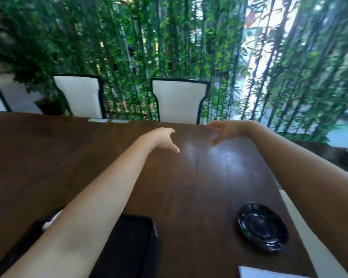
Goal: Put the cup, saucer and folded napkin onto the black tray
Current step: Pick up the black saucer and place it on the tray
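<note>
A black saucer [262, 226] lies on the dark wooden table [189, 187] at the near right. A white folded napkin [265, 273] shows at the bottom edge, just below the saucer. The black tray [133, 243] sits at the near left, partly hidden under my left forearm. A small pale object [50, 220] peeks out beside that forearm on the tray's left side; I cannot tell if it is the cup. My left hand [163, 139] and my right hand [225, 131] stretch out over the far middle of the table, fingers apart, holding nothing.
Two white chairs with black frames [179, 99] [80, 95] stand behind the far table edge, a third at the far left. Bamboo plants [169, 47] fill the background. A white strip [309, 233] runs along the table's right side.
</note>
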A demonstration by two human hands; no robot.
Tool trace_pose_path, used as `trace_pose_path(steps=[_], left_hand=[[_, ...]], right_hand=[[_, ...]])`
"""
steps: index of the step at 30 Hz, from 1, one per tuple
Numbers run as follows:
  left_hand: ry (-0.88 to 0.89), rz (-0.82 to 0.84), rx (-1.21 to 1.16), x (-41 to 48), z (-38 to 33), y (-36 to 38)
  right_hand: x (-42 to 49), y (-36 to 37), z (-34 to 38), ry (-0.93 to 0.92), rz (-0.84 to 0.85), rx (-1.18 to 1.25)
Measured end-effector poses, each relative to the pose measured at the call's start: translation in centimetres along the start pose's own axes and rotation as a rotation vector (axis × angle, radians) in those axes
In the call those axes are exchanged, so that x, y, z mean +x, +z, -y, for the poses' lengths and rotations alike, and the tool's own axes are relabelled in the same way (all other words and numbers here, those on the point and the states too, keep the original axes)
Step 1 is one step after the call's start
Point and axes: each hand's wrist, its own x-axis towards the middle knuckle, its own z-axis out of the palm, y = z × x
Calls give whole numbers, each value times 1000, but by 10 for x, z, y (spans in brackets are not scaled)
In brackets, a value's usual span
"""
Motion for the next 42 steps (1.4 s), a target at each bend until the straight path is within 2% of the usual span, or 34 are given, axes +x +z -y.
trace_pose_path(steps=[5, 11, 16, 25, 36, 38, 42], left_hand=[[153, 57, 49, 31, -78, 33], [279, 163, 87, 62, -153, 83], [336, 231, 106, 81, -188, 131], [303, 347, 117, 105, -199, 206], [225, 445, 88, 108, -169, 286], [209, 437, 90, 107, -160, 299], [184, 331, 70, 101, -148, 316]], right_hand=[[-48, -25, -80, 151, -82, -35], [-100, -37, -170, 317, -93, 34], [-116, -21, -231, 420, -57, 100], [-116, 32, -303, 472, 20, 199], [-105, 123, -338, 421, 84, 328], [-104, 137, -341, 400, 83, 325], [-103, 153, -343, 329, -24, 200]])
